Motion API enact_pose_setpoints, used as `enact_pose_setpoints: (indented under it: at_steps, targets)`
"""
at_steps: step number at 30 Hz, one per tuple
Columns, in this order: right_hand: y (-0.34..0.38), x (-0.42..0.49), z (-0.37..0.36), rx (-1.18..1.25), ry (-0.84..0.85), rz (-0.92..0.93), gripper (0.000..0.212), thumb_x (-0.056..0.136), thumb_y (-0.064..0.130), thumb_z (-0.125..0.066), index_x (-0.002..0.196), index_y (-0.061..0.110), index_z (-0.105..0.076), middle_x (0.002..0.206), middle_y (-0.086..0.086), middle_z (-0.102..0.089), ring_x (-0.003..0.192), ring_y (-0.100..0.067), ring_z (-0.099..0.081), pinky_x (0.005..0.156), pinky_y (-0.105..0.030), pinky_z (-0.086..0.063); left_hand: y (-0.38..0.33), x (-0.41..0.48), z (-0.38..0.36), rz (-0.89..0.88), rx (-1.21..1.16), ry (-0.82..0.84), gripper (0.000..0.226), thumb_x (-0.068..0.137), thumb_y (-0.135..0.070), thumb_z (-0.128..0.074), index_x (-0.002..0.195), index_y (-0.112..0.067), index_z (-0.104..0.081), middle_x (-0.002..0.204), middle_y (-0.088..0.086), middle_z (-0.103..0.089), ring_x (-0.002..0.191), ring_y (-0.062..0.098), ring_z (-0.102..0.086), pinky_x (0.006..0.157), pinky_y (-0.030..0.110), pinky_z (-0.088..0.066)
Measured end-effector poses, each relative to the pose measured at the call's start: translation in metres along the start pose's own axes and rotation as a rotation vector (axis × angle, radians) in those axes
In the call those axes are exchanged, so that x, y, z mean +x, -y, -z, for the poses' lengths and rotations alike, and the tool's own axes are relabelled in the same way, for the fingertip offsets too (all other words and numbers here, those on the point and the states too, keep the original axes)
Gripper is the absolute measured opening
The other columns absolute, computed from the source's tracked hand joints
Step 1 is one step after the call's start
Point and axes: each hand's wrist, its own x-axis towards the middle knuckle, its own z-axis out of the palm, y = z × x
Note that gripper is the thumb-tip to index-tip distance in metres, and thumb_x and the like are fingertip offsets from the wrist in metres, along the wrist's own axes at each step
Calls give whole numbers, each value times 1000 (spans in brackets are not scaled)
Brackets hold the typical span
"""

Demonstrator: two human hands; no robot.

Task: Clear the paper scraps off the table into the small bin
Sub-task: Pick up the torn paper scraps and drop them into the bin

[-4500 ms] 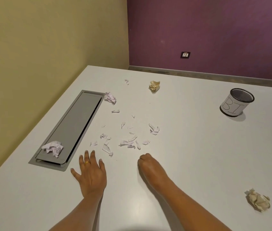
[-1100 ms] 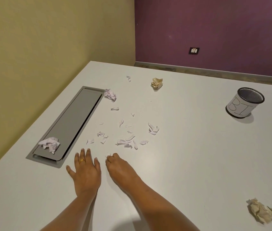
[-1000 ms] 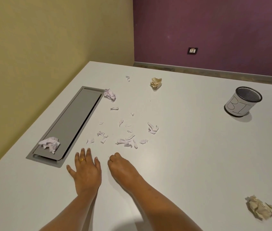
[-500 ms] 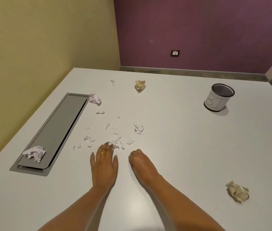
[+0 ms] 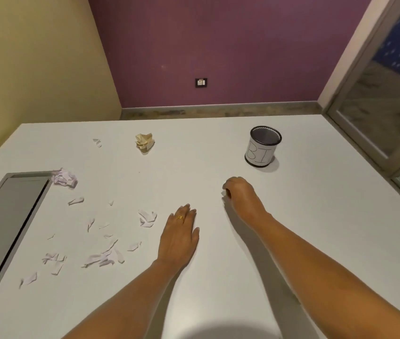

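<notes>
Scraps (image 5: 103, 258) mostly lie uncollected; the right hand (image 5: 240, 194), curled round a few, sits near the bin (image 5: 262, 148) and must lift over its rim, left hand (image 5: 179, 237) flat.

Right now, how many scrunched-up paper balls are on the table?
2. A cream ball sits near the far edge; a lilac ball lies at the grey panel's far corner. Others may be off-frame.

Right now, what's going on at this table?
A person is tidying torn paper. Their right hand, fingers curled, pinches a few white paper bits, just short of the small mesh bin wrapped in white paper. Their left hand rests flat on the white table. Most torn white scraps lie at left, with a crumpled beige paper ball and a crumpled lilac one.
</notes>
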Motion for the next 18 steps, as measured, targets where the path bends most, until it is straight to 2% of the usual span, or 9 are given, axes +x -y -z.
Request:
enact_pose_setpoints:
  at_steps: [3, 6, 8, 10, 11, 13, 16, 17, 18]
  targets:
    - [-20, 35, 31, 26, -127, -106, 25, 86, -11, -44, 97, -10, -65, 106, -20, -64, 103, -32, -57, 85, -30, -43, -1, 19, -4, -18, -6, 33, 47, 96, -28, -35, 142, -16, -31, 155, 3, -25, 144, 15, -19, 120, 32, -16]
    - [-34, 64, 56, 2, -236, -172, 24, 86, -10, -43, 83, -4, -66, 94, -21, -62, 92, -32, -56, 72, -27, -36, -2, 33, -7, -35, 11, 43, 48, 96, -29, -34, 142, -16, -30, 155, 2, -24, 145, 15, -17, 120, 34, -14]
    - [-42, 80, 66, 34, -259, -218, 23, 89, -6, -42, 94, -6, -65, 97, -21, -60, 93, -32, -55, 72, -23, -38, -2, 38, -12, -31, 30, 42, 48, 96, -31, -33, 143, -17, -29, 155, 2, -24, 145, 15, -17, 120, 36, -12]
    - [-48, 92, 74, 124, -253, -265, 27, 93, -1, -39, 106, -9, -61, 85, -12, -51, 77, -22, -47, 61, -7, -36, -2, 36, -14, -31, 40, 20, 47, 96, -31, -34, 142, -17, -32, 154, 3, -27, 144, 16, -19, 119, 37, -12]
    - [-51, 98, 75, 140, -241, -288, 28, 94, 0, -37, 108, -8, -60, 79, -7, -46, 70, -16, -41, 56, -7, -34, -1, 36, -15, -33, 40, 7, 47, 96, -30, -35, 141, -17, -34, 153, 3, -29, 144, 17, -20, 119, 38, -12]
    - [-57, 108, 78, 88, -221, -343, 27, 92, -3, -39, 107, -7, -61, 77, -6, -44, 68, -16, -40, 56, -9, -30, 1, 35, -18, -40, 45, -10, 46, 96, -31, -36, 140, -17, -36, 152, 3, -31, 143, 18, -23, 119, 38, -14]
    - [-61, 114, 80, 31, -275, -391, 28, 88, -8, -41, 104, -7, -64, 96, -22, -59, 89, -32, -57, 77, -32, -47, 3, 35, -20, -49, 56, -21, 45, 96, -32, -35, 139, -18, -37, 152, 2, -32, 143, 17, -24, 118, 37, -15]
    - [-63, 116, 80, 2, -279, -377, 28, 87, -9, -40, 100, -7, -65, 99, -24, -61, 92, -36, -58, 78, -36, -48, 3, 35, -20, -48, 52, -25, 45, 96, -32, -36, 139, -18, -38, 152, 2, -33, 143, 17, -25, 118, 37, -15]
    - [-64, 117, 79, -37, -279, -363, 26, 86, -11, -39, 93, -7, -64, 92, -24, -59, 88, -36, -57, 73, -35, -47, 3, 35, -20, -49, 51, -26, 45, 95, -32, -36, 138, -18, -38, 152, 2, -33, 143, 17, -25, 118, 37, -15]
